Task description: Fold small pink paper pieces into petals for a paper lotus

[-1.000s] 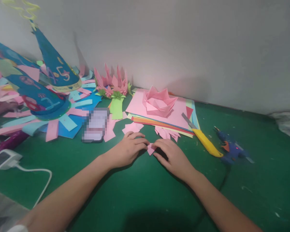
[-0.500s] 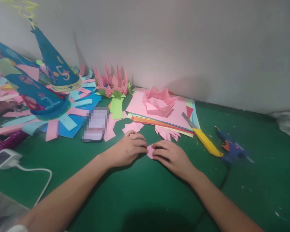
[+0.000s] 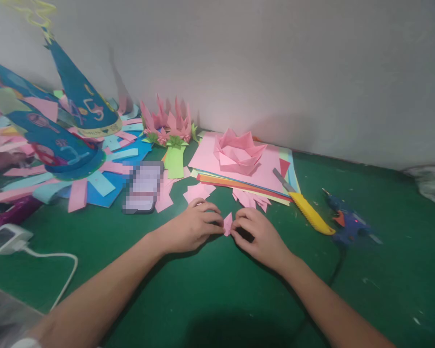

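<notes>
A small pink paper piece (image 3: 228, 224), pointed at the top, is held between my two hands over the green table (image 3: 174, 299). My left hand (image 3: 199, 226) pinches its left edge with the fingertips. On the other side, the fingertips of my right hand (image 3: 257, 234) close on its right edge. Just beyond my hands lie pink paper pieces in two groups, one at the left (image 3: 199, 191) and one at the right (image 3: 252, 199). A folded pink paper flower (image 3: 239, 152) sits on stacked coloured sheets (image 3: 203, 157).
At the right lie a yellow-handled cutter (image 3: 311, 212) and a blue glue gun (image 3: 351, 224) with its cord. A phone (image 3: 144, 187), decorated blue cones (image 3: 83, 96), a pink paper crown (image 3: 170, 123) and a white corded device (image 3: 7, 238) are at the left.
The small pink paper now looks narrower and more pointed at the top. My fingertips have shifted slightly around it, with the right fingers now lower on its edge.
</notes>
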Motion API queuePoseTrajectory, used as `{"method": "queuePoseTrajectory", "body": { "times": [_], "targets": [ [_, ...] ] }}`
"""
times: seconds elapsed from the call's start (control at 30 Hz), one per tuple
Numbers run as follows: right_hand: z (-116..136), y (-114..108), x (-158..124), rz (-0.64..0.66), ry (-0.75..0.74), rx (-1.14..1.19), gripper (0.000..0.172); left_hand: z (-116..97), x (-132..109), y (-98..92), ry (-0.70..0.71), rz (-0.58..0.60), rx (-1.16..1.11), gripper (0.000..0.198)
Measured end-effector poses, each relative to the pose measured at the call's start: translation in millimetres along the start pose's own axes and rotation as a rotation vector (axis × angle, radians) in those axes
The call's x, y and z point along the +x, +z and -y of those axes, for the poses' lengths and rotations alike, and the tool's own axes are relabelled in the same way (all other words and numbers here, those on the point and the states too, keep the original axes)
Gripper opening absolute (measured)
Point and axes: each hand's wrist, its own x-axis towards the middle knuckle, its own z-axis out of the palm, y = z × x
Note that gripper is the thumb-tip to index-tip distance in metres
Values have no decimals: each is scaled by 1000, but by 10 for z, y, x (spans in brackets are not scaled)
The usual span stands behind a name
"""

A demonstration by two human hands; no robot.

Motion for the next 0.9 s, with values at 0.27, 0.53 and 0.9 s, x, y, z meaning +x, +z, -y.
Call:
{"method": "queuePoseTrajectory", "body": {
  "times": [0.27, 0.53, 0.9],
  "targets": [
    [-45, 37, 1, -17, 85, 6, 10, 0, 1, 43, 46, -8, -1, 30],
    [-25, 23, 32, -6, 99, -4, 11, -32, 15, -7, 35, 16, -6, 32],
    [-33, 47, 40, -1, 89, -53, 13, -26, 13, 4, 43, 25, -9, 35]
  ]
}}
